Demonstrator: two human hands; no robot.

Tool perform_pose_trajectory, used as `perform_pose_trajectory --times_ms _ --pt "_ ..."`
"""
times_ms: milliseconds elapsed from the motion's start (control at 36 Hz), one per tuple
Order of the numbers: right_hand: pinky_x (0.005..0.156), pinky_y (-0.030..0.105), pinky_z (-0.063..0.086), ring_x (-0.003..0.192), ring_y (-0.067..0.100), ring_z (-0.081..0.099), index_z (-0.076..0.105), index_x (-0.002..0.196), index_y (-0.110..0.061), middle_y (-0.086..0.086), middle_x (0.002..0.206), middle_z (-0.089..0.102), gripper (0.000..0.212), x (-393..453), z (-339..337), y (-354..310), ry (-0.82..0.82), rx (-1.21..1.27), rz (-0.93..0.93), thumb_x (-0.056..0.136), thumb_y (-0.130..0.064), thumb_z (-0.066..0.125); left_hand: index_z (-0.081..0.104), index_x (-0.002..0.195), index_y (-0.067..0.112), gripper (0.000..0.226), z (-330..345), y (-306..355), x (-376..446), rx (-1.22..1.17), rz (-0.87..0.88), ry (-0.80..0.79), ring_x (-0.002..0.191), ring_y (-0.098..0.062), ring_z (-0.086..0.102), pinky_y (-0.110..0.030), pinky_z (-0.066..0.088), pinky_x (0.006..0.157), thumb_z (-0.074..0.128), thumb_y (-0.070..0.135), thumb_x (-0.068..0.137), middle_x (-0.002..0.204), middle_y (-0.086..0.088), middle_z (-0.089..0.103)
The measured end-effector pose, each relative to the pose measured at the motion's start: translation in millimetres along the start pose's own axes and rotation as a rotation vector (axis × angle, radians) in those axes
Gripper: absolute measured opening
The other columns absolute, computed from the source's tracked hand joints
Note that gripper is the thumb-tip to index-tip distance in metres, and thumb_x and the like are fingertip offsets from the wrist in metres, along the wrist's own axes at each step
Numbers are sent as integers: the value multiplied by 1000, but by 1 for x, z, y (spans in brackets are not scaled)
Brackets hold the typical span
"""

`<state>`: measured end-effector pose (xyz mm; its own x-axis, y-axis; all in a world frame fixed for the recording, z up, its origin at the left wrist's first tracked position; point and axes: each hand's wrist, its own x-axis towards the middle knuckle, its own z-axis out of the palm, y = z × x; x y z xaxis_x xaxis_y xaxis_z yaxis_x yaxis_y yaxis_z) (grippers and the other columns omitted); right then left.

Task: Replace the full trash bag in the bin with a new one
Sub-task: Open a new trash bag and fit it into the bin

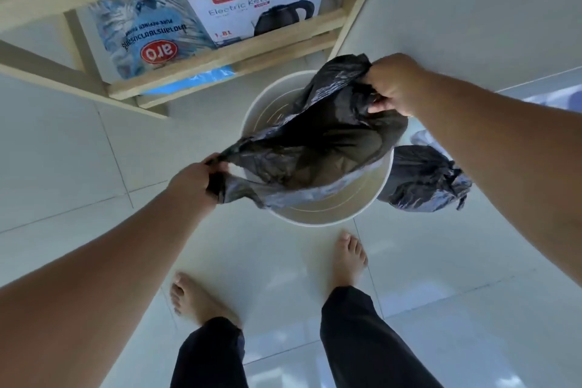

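Two bare hands stretch new black trash bag (pixel 318 148) open above white bin (pixel 333 214) on tiled floor (pixel 94 167). Left hand (pixel 196 178) fingers clamped on bag's near-left edge; right hand (pixel 395 85) fingers clamped on far-right edge. Bag mouth gapes over bin opening. Full tied black bag (pixel 422 178) sits on floor, just beside bin's right side. Wooden shelf (pixel 220 53) behind holds electric kettle box (pixel 252 6).
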<state>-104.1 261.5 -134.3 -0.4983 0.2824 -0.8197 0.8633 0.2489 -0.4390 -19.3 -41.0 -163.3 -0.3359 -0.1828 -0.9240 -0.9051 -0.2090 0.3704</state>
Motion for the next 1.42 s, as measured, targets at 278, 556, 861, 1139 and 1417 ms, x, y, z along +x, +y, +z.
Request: perform_pose_trajectory --times_ms 278,556,861,1139,1417 --pt "64 30 54 54 19 57 58 82 -14 0 55 55 30 26 8 -24 14 671 146 100 -13 34 66 75 23 34 23 48 23 292 102 -110 43 -8 25 -17 18 39 60 55 84 60 6 42" --pt "67 34 38 75 31 54 56 90 -5 15 89 61 54 27 15 16 173 -778 -248 95 -55 37 48 53 10 49 23 10 37 943 598 67 49 -22 37 -31 23 49 63 42 87 48 -6 37" --pt "50 25 39 50 23 48 57 64 -10 7 60 54 42 13 25 46 -72 -40 162 95 -37 48 75 76 16 42 -31 49 43 900 487 -104 35 -11 30 -21 25 38 52 47 95 54 4 68" --pt "97 44 48 97 28 65 65 87 -10 11 107 69 23 53 42 46 55 -74 321 80 -18 44 65 56 14 58 30 69 60 689 288 -185 38 -10 32 -19 23 42 54 66 81 56 -2 58" --pt "83 45 56 88 31 65 61 110 -2 19 99 64 31 25 15 90 76 -285 257 89 -16 43 37 58 15 57 2 -3 56 842 -35 -45 20 -8 30 -16 22 34 40 56 97 26 6 37"
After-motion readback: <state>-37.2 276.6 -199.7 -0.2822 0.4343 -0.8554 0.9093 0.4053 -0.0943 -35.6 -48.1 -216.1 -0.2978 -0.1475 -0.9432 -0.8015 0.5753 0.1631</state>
